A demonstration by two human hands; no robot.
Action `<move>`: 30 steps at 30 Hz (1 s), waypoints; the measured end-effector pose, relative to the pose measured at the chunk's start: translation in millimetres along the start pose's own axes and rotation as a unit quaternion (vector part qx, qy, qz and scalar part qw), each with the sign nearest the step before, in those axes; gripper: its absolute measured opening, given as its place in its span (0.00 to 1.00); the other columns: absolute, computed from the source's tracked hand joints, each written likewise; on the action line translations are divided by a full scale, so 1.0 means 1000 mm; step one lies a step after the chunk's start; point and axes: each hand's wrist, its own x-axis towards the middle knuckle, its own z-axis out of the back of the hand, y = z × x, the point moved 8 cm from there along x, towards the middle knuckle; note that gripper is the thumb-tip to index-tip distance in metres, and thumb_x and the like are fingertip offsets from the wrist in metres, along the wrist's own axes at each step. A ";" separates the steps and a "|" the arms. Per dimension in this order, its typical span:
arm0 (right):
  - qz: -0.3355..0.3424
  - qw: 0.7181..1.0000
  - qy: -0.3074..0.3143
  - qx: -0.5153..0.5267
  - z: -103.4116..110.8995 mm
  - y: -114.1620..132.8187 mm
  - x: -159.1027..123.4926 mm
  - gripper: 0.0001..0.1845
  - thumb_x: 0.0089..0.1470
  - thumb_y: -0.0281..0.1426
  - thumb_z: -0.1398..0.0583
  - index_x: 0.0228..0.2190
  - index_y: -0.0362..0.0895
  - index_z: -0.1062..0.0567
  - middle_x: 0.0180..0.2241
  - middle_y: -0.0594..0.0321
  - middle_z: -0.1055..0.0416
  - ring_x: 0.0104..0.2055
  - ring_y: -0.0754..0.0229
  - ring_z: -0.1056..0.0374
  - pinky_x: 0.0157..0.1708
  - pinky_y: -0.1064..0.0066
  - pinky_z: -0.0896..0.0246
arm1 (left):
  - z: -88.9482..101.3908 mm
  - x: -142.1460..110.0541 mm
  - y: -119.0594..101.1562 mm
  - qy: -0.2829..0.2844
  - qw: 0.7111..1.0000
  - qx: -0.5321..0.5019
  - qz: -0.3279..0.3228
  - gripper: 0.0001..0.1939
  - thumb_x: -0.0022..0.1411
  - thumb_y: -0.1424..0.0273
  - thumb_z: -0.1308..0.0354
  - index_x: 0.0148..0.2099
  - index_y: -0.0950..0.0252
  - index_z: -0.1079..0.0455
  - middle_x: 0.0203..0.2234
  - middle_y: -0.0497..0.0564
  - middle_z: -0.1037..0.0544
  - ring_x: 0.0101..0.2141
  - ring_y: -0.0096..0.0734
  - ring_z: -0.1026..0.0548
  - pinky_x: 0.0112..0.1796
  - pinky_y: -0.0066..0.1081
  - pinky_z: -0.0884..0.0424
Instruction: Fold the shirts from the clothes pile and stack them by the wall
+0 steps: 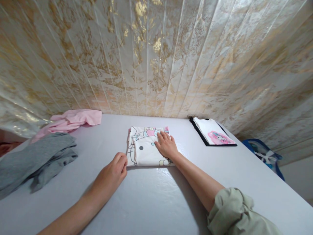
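Observation:
In the middle of the table lies a folded white T-shirt [146, 151] with a cartoon print in pink, yellow and black lines. My left hand [119, 165] is at its near left corner, fingers curled closed on the cloth edge. Across the right part of the shirt rests my right hand [167, 146], palm down with the fingers spread on the fabric. A rolled-up green sleeve covers my right upper forearm. The left fingertips are partly hidden by the hand itself.
A white folded shirt [211, 129] with a pink print lies on black cloth [204, 141] at the back right. Grey cloth [46, 155] and pink cloth [75, 120] lie crumpled at left. A blue-rimmed bag [277, 163] stands beyond the right table edge. Gold-patterned curtain [146, 65] hangs behind.

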 end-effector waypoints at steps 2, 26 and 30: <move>-0.001 1.000 -0.001 -0.002 0.000 0.000 0.000 0.31 0.65 0.43 0.51 0.64 0.45 0.44 0.67 0.54 0.50 0.68 0.51 0.57 0.64 0.51 0.63 | 0.002 -0.006 0.007 0.003 1.000 0.019 0.009 0.06 0.60 0.75 0.58 0.32 0.60 0.44 0.33 0.48 0.34 0.29 0.31 0.31 0.30 0.32 0.37; -0.011 0.998 0.000 0.068 0.019 -0.005 0.000 0.28 0.66 0.40 0.51 0.63 0.44 0.41 0.66 0.53 0.47 0.67 0.54 0.53 0.64 0.55 0.58 | 0.009 -0.010 0.004 -0.054 0.995 0.080 -0.023 0.10 0.63 0.75 0.57 0.40 0.61 0.35 0.36 0.52 0.26 0.38 0.39 0.27 0.40 0.39 0.32; 0.056 0.994 -0.025 0.093 0.048 0.015 -0.037 0.26 0.66 0.36 0.50 0.63 0.43 0.40 0.65 0.52 0.45 0.66 0.55 0.49 0.64 0.58 0.56 | 0.007 0.002 -0.026 -0.085 0.990 0.063 -0.094 0.18 0.68 0.65 0.56 0.55 0.63 0.35 0.52 0.57 0.26 0.51 0.43 0.28 0.51 0.43 0.33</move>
